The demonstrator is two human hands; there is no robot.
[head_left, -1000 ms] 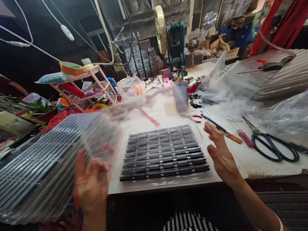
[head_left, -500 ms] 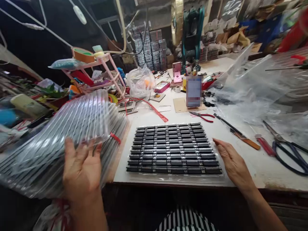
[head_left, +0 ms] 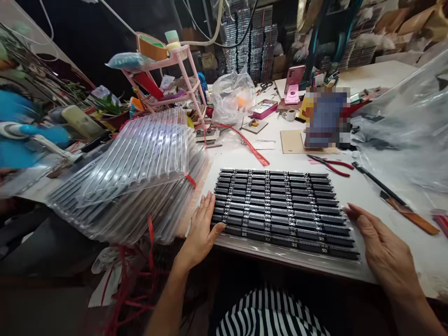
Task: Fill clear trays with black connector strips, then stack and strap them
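Observation:
A clear plastic tray [head_left: 252, 245] lies on the white table near its front edge. Rows of black comb-like strips [head_left: 280, 210] fill it, with small pale marks between them. My left hand [head_left: 199, 228] rests along the tray's left edge, fingers stretched out and thumb over the front left corner. Beside the right edge is my right hand [head_left: 388, 247], its fingers extended and the fingertips at the tray's side; whether they press on it I cannot tell. Left of the tray lies a pile of clear ribbed plastic trays [head_left: 140, 158], seemingly without strips.
Behind the tray lie red-handled pliers [head_left: 336, 165] and a brown-handled tool [head_left: 413, 214]. A pink rack [head_left: 182, 70] bears a roll of tape [head_left: 150, 46]. Clear plastic sheeting [head_left: 402, 126] covers the right side. A pink phone [head_left: 294, 77] stands farther back. Red ribbon [head_left: 122, 280] hangs below the pile.
My left hand has left the pile of clear trays and moved right to the filled tray's left edge. My right hand stays by its right edge. The view has turned left.

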